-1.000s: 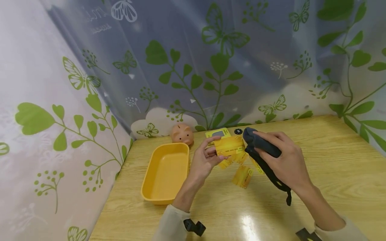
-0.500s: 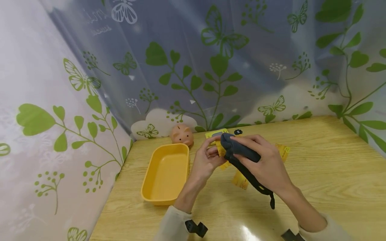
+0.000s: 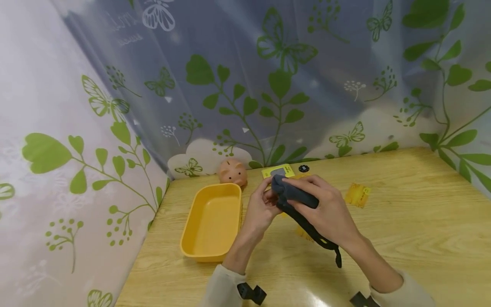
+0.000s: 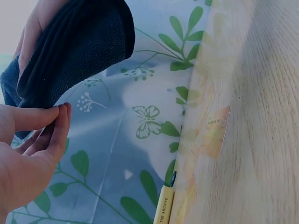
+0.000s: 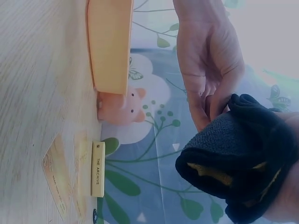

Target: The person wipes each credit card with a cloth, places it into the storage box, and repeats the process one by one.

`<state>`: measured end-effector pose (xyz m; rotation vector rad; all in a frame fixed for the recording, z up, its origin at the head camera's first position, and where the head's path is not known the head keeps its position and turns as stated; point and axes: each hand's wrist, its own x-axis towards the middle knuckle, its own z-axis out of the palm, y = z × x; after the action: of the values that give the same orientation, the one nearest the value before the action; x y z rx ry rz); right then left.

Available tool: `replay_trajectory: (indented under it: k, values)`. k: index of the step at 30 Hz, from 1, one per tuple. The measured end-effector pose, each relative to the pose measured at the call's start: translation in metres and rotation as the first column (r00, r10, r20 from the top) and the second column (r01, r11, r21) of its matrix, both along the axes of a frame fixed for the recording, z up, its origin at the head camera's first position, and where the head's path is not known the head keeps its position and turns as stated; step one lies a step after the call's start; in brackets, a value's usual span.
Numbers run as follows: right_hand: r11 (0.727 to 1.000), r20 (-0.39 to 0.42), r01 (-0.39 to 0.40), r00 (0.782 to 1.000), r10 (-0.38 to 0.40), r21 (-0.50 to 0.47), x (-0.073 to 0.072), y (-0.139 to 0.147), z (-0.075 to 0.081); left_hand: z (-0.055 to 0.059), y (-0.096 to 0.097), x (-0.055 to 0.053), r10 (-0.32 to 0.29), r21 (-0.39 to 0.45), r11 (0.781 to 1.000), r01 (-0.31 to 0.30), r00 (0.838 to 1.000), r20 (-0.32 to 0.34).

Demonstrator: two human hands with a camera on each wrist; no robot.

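My right hand [image 3: 331, 209] grips a folded dark blue cloth [image 3: 304, 198] with black edging and a dangling black strap. My left hand [image 3: 261, 213] meets it from the left. In the left wrist view, the thumb and fingertips pinch at the lower edge of the cloth [image 4: 88, 51]. The yellow card seen in this hand before is covered by the cloth. From the right wrist view, a yellow strip [image 5: 210, 175] shows inside the fold; whether it is card or lining I cannot tell. Another yellow card [image 3: 358, 195] lies on the table to the right.
A yellow tub [image 3: 205, 258] stands left of the hands, with a pink piggy bank [image 3: 233, 174] behind it. At the back lie a yellow box [image 3: 278, 171], lettered THE ARCHIVE, and a black disc [image 3: 304, 168]. A partly hidden card [image 3: 304, 233] lies below the hands.
My right hand has brought the cloth leftward and over the card in my left hand, hiding it. The left hand has barely moved. The card at right has come into view.
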<state>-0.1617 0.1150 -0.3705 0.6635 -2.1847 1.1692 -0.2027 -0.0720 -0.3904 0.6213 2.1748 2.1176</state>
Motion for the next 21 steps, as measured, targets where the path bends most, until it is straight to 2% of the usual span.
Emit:
replay_trajectory:
  k: [15, 21]
  values:
    - [1.0, 0.046, 0.017, 0.999, -0.016, -0.008, -0.0025, 0.0011, -0.0049, -0.0039, -0.0015, -0.0033, -0.026, 0.021, 0.999, 0.025, 1.0, 0.004]
    - [1.0, 0.038, 0.008, 0.999, -0.008, -0.006, -0.0049, 0.0014, -0.0089, -0.0054, -0.0046, -0.0028, -0.016, 0.025, 1.0, 0.015, 0.999, 0.035]
